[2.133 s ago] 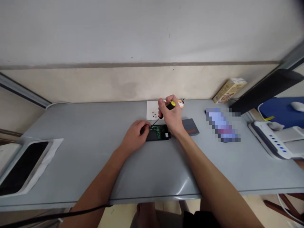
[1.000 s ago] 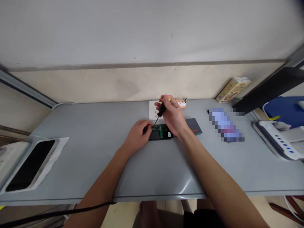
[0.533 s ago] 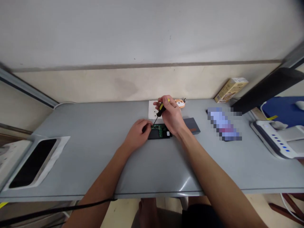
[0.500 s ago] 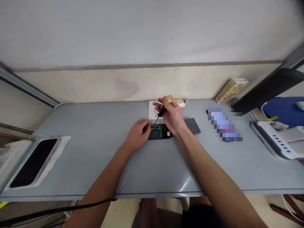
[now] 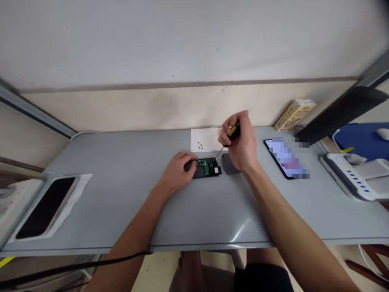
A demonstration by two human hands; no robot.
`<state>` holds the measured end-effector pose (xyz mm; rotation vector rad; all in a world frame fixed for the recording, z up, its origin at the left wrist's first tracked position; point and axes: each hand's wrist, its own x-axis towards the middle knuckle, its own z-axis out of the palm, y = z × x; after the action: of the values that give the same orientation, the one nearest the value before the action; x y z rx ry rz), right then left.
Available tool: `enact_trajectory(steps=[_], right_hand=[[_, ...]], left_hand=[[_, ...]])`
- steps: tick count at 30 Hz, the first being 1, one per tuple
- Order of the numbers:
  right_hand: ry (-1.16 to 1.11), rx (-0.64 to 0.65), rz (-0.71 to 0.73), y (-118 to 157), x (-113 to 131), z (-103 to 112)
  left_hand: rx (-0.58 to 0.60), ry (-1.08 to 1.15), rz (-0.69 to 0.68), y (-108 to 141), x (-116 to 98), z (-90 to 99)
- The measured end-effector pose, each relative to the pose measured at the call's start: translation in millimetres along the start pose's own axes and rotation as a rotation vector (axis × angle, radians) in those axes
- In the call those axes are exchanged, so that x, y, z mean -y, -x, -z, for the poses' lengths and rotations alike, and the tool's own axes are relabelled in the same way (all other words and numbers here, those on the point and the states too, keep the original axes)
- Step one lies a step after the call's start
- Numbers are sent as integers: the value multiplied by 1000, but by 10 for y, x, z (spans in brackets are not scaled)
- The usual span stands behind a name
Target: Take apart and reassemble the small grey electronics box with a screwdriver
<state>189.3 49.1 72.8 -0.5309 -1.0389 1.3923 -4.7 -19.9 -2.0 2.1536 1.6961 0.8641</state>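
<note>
Grey desk (image 5: 109,166) against a pale wall (image 5: 121,106); near its middle an opened black device (image 5: 199,172) with a green circuit board (image 5: 207,166) lies flat, just below white paper (image 5: 212,140) dotted with small dark pieces (image 5: 199,145). The left hand (image 5: 178,173) curls thumb and fingers closed around the device's left end, while the right hand (image 5: 243,142) wraps its fingers firmly round a black-and-yellow screwdriver (image 5: 234,132). Its tip has just shifted from the board's left part toward the device's right end, apparently moving the work to another spot; contact is too small to tell.
</note>
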Motion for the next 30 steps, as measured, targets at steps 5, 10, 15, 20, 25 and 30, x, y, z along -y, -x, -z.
enact_trajectory(steps=[5, 10, 15, 20, 25, 30], right_hand=[[-18, 14, -70, 21, 38, 80], [-17, 36, -102, 41, -105, 52], [-29, 26, -119, 39, -146, 79], [-18, 22, -129, 41, -153, 77], [45, 72, -88, 52, -184, 107], [66, 134, -62, 38, -229, 177]], left_hand=[[-46, -116, -34, 34, -119, 26], [18, -166, -132, 49, -238, -4], [123, -163, -160, 50, -273, -46], [154, -144, -148, 47, -262, -41], [160, -132, -155, 49, -252, -51], [149, -137, -186, 53, -242, -68]])
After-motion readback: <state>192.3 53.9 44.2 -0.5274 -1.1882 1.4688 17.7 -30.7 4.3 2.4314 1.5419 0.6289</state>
